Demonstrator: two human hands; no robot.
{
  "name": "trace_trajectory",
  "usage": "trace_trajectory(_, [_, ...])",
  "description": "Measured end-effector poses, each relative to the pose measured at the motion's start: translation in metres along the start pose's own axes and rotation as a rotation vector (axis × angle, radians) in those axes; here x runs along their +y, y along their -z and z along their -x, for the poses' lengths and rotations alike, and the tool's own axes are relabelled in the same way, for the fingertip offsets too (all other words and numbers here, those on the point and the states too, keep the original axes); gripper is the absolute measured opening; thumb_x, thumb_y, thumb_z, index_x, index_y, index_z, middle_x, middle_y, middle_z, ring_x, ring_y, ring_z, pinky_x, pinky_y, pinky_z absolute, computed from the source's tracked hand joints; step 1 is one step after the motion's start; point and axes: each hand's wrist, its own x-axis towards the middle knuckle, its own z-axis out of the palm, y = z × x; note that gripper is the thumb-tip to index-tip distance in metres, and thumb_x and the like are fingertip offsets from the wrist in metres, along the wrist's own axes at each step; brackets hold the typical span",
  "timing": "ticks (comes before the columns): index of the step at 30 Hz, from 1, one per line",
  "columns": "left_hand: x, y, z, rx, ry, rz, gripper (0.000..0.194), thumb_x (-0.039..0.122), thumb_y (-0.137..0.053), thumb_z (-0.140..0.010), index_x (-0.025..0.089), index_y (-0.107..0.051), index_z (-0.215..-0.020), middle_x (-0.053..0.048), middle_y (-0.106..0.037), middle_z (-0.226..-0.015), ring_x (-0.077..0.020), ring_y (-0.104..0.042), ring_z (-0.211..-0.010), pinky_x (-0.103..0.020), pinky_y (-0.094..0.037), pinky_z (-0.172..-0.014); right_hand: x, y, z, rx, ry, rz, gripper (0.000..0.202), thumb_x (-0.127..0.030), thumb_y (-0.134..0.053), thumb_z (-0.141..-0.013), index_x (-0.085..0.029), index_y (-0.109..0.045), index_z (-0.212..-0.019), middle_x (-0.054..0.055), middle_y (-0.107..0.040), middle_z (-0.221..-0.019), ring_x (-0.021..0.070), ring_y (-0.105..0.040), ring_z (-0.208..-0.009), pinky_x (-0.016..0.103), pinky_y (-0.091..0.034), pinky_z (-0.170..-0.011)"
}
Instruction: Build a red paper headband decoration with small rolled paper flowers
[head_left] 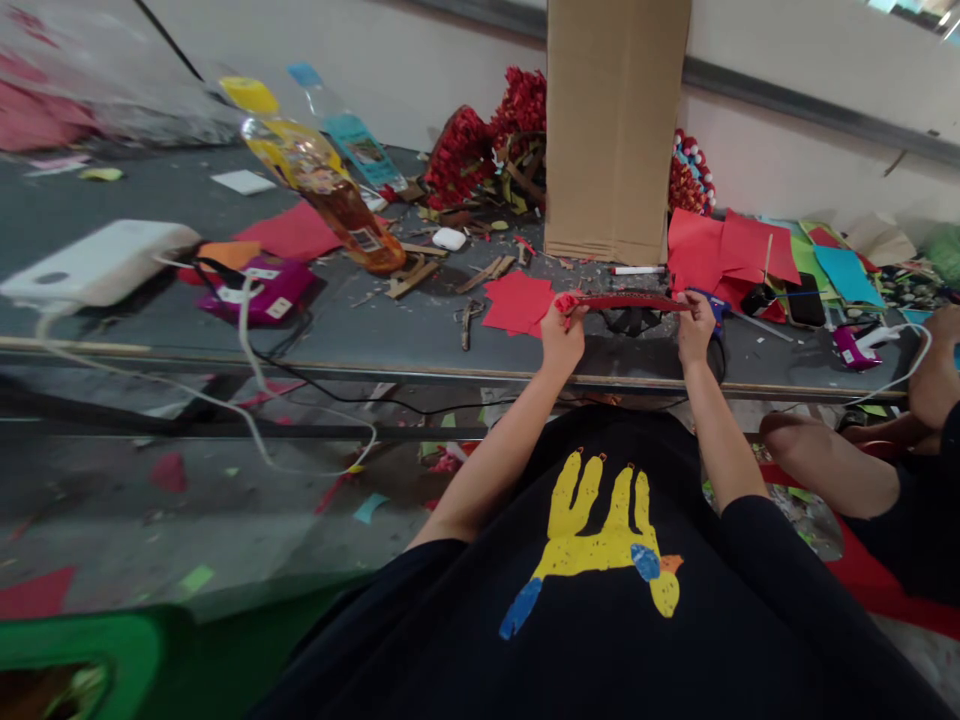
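My left hand [564, 338] and my right hand [697, 328] hold a flat red piece [631, 300] between them, just above the table's front part. It is seen almost edge-on, with a dark speckled edge, so its full shape and material are hidden. Fingers pinch it at both ends. A small crumpled red bit [567, 301] shows at my left fingertips. Red paper sheets [517, 303] lie beside my left hand. Partly behind my right hand is a blue tool [718, 305], its kind unclear. Under the held piece sits a black object [631, 321], mostly covered.
A tall cardboard piece [615, 130] stands behind. Bottles [322, 175], a white power bank [105, 262] and purple socket blocks [259, 290] are left. Colored paper [757, 250] and a phone [806, 298] lie right. Cables hang over the table edge [420, 378]. Another person's arm [934, 365] is at right.
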Motion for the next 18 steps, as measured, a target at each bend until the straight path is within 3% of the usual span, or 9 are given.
trace_trajectory(8, [0.002,0.0,0.0,0.001,0.028,0.014,0.015,0.024,-0.066,-0.078,0.019,-0.053,-0.073,0.001,-0.056,-0.065,-0.0115,-0.055,-0.064,-0.025,-0.049,-0.066,0.007,-0.001,-0.005,0.06,-0.034,-0.084,0.031,-0.047,-0.062,-0.073,-0.018,-0.06,-0.085,-0.004,-0.061,-0.073,0.009,-0.056,-0.065,0.022,-0.046,-0.064])
trace_trajectory(13, [0.001,0.003,-0.005,0.123,0.087,0.044,0.032,0.039,-0.067,-0.078,0.019,-0.044,-0.068,0.005,-0.045,-0.059,-0.0088,-0.049,-0.057,-0.022,-0.045,-0.059,0.007,0.0,-0.007,0.199,-0.079,-0.092,0.031,-0.048,-0.059,-0.075,-0.018,-0.057,-0.085,-0.005,-0.057,-0.068,0.0083,-0.054,-0.058,0.021,-0.044,-0.054])
trace_trajectory(18, [0.004,0.003,-0.01,0.217,0.175,0.202,0.045,0.054,-0.07,-0.07,0.02,-0.04,-0.072,0.007,-0.039,-0.059,-0.007,-0.047,-0.054,-0.021,-0.048,-0.06,0.008,0.002,-0.007,0.233,-0.096,-0.123,0.032,-0.049,-0.059,-0.077,-0.018,-0.056,-0.087,-0.005,-0.055,-0.068,0.0079,-0.054,-0.058,0.021,-0.046,-0.055])
